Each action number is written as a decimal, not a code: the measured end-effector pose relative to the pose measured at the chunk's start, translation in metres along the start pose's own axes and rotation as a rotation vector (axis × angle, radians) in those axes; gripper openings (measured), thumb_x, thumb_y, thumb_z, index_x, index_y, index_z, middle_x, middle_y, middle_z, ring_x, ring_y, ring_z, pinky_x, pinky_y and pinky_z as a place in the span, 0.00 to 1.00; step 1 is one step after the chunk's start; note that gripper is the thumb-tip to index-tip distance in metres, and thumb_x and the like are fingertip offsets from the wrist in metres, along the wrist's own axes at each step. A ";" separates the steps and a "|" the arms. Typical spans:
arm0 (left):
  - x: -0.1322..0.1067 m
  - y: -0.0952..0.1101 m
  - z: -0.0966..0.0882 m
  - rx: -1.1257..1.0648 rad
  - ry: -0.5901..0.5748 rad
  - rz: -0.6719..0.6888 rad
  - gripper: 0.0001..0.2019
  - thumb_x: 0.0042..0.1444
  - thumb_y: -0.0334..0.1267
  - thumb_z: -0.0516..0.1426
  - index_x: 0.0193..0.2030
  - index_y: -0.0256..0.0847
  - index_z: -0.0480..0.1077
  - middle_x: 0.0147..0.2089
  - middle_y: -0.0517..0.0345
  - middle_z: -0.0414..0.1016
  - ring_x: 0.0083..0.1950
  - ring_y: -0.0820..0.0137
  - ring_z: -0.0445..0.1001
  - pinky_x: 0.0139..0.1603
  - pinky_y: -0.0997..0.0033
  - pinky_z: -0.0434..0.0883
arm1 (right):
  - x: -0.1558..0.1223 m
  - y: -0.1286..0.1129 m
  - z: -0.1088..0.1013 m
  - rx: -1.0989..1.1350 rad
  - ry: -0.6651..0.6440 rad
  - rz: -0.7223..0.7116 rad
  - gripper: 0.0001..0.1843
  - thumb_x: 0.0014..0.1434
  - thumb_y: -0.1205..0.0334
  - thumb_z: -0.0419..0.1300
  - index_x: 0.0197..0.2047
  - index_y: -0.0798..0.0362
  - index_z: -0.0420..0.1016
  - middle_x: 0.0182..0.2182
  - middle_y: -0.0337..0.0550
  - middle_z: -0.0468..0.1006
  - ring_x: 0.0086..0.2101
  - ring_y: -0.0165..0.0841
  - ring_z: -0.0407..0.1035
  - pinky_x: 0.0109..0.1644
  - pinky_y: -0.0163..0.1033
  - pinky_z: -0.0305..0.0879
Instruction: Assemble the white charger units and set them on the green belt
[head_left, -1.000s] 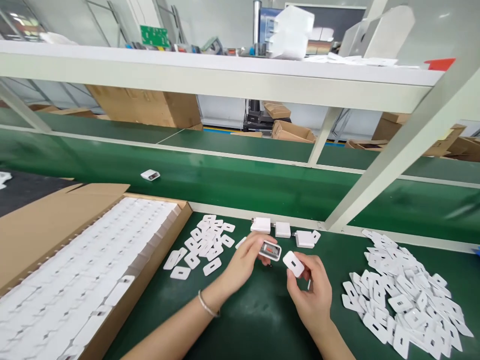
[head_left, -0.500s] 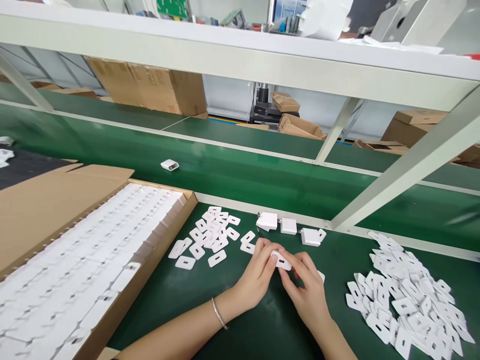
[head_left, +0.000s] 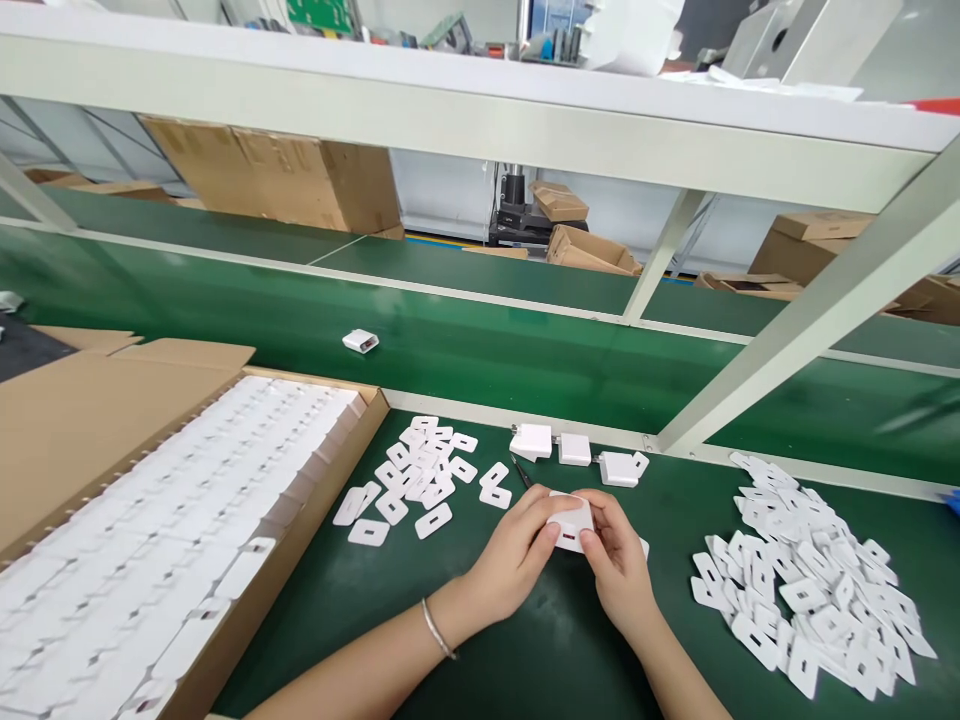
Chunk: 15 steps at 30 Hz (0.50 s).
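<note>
Between both hands, over the green tabletop, is a white charger (head_left: pixel 572 520) with a small dark reddish port on the side toward me. My left hand (head_left: pixel 517 545) grips it from the left, thumb on its near side. My right hand (head_left: pixel 616 560) closes on its right side, thumb pressed near the port. Behind the hands stand several white chargers (head_left: pixel 532 441) along the table's back edge, and a thin dark pointed tool (head_left: pixel 520 470) sticks out past my left fingers. Part of another white piece shows beside my right hand.
Loose white slotted plates lie in a small pile (head_left: pixel 420 470) on the left and a larger heap (head_left: pixel 817 580) on the right. An open cardboard box (head_left: pixel 300 535) holds rows of white chargers. A lone charger (head_left: pixel 361 341) sits on the green belt beyond; a shelf frame (head_left: pixel 465 115) crosses above.
My hands have tilted the charger, so its broad face now shows above the port. My right thumb has moved onto it. The lone charger on the belt has shifted right.
</note>
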<state>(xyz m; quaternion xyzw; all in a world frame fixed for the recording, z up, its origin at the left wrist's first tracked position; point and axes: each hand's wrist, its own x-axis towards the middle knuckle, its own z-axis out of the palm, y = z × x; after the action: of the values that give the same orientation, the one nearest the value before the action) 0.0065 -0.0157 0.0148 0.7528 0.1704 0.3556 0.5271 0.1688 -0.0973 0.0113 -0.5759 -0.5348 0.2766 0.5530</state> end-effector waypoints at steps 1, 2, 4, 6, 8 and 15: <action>0.001 0.000 -0.002 0.002 -0.002 0.004 0.21 0.76 0.50 0.45 0.61 0.48 0.73 0.47 0.51 0.69 0.48 0.62 0.70 0.51 0.62 0.70 | 0.000 0.001 0.000 -0.010 0.003 -0.011 0.20 0.70 0.43 0.58 0.55 0.47 0.74 0.36 0.41 0.78 0.32 0.35 0.72 0.40 0.40 0.74; 0.002 0.000 -0.003 0.003 -0.001 0.018 0.21 0.76 0.50 0.46 0.60 0.47 0.74 0.45 0.52 0.69 0.46 0.63 0.70 0.49 0.63 0.70 | -0.001 0.000 0.000 -0.016 0.001 -0.017 0.19 0.70 0.43 0.58 0.55 0.47 0.73 0.35 0.41 0.77 0.32 0.35 0.71 0.39 0.39 0.73; 0.003 -0.001 -0.004 -0.002 0.014 0.061 0.22 0.75 0.53 0.47 0.57 0.45 0.76 0.43 0.52 0.68 0.44 0.63 0.70 0.46 0.64 0.69 | -0.001 -0.001 0.001 -0.023 -0.004 -0.026 0.19 0.70 0.43 0.57 0.54 0.47 0.73 0.34 0.40 0.76 0.32 0.35 0.70 0.38 0.39 0.72; 0.003 -0.003 -0.004 -0.015 0.031 0.079 0.23 0.75 0.54 0.46 0.56 0.44 0.76 0.43 0.52 0.68 0.44 0.63 0.69 0.45 0.64 0.69 | -0.002 -0.002 0.003 -0.026 -0.003 -0.036 0.19 0.70 0.43 0.57 0.55 0.47 0.72 0.35 0.40 0.76 0.32 0.35 0.70 0.39 0.39 0.72; 0.003 -0.005 -0.001 -0.044 0.041 0.052 0.23 0.75 0.54 0.46 0.56 0.44 0.76 0.44 0.51 0.70 0.45 0.62 0.70 0.48 0.63 0.70 | -0.002 -0.002 0.004 -0.027 -0.010 -0.042 0.21 0.71 0.41 0.54 0.56 0.47 0.72 0.37 0.41 0.77 0.32 0.35 0.70 0.39 0.40 0.72; 0.000 -0.011 0.006 -0.176 0.059 -0.092 0.26 0.76 0.54 0.37 0.64 0.44 0.67 0.57 0.47 0.71 0.58 0.59 0.71 0.62 0.56 0.67 | -0.004 0.002 0.004 -0.078 -0.045 0.031 0.23 0.74 0.43 0.48 0.61 0.48 0.68 0.39 0.43 0.77 0.34 0.36 0.70 0.36 0.40 0.70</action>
<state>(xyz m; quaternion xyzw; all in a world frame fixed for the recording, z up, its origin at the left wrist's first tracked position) 0.0119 -0.0154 0.0041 0.6843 0.1880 0.3666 0.6017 0.1642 -0.0989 0.0077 -0.5989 -0.5485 0.2772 0.5135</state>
